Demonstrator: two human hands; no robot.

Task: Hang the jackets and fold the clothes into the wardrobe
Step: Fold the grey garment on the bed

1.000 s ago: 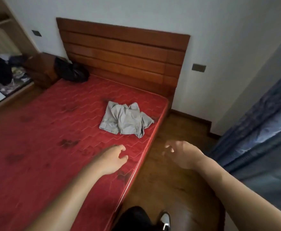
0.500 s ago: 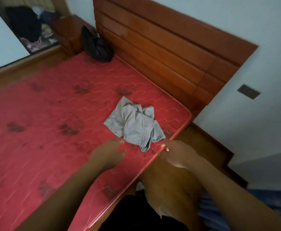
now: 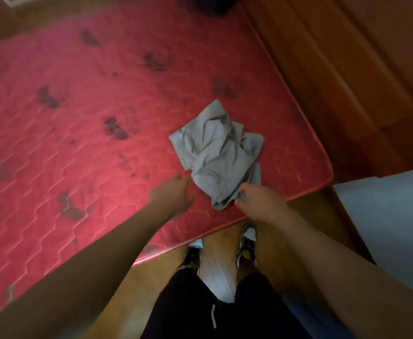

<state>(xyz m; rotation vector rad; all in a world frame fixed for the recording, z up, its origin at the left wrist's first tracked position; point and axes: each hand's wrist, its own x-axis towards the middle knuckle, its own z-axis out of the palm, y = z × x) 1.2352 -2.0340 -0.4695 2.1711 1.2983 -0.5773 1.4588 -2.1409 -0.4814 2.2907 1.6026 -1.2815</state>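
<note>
One grey garment [image 3: 217, 155] at mattress [image 3: 78, 143] edge, right hand [image 3: 261, 204] pinching.

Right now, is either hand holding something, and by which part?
The right hand pinches the grey garment at its near corner; the left hand lies open beside it, holding nothing.

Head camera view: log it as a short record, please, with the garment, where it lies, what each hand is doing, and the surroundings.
garment: grey garment, crumpled, unfolded
place: on the red mattress, near its corner by the wooden headboard
left: left hand, fingers straight, fingertips at the garment's edge
right: right hand pinches the garment's near corner
folding: not yet begun
</note>
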